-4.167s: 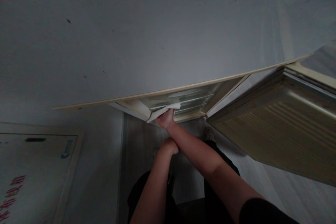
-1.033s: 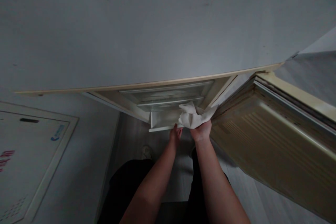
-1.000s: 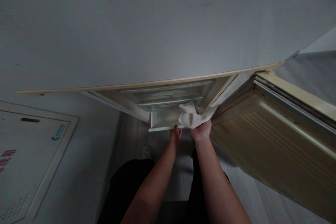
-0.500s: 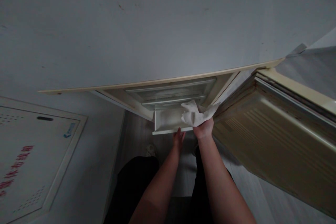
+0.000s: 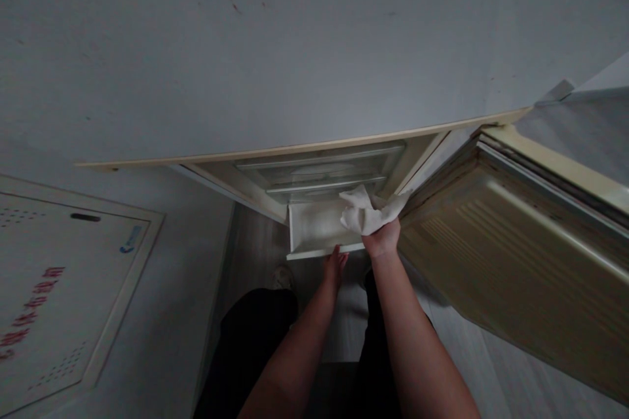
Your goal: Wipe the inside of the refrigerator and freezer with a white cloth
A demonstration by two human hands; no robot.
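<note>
A white drawer (image 5: 314, 226) juts from the lower part of an open refrigerator or freezer (image 5: 295, 152). My left hand (image 5: 336, 264) grips the drawer's front edge near its middle, thumb over the rim and fingers below. In my right hand (image 5: 384, 236) is a crumpled white cloth (image 5: 366, 211), held above the right end of the drawer. The cloth covers that end of the drawer and most of my right fingers. Further up inside the cabinet, clear shelf fronts (image 5: 339, 173) can be seen.
The appliance door (image 5: 521, 255) stands wide open on the right, stained along its seal. At the left is a wall panel (image 5: 63, 281) with red lettering. My legs and shoes (image 5: 283, 278) are below, on a grey floor (image 5: 496, 366).
The drawer has come slightly further out toward me, with my left hand on its edge. My right hand and the cloth have hardly moved.
</note>
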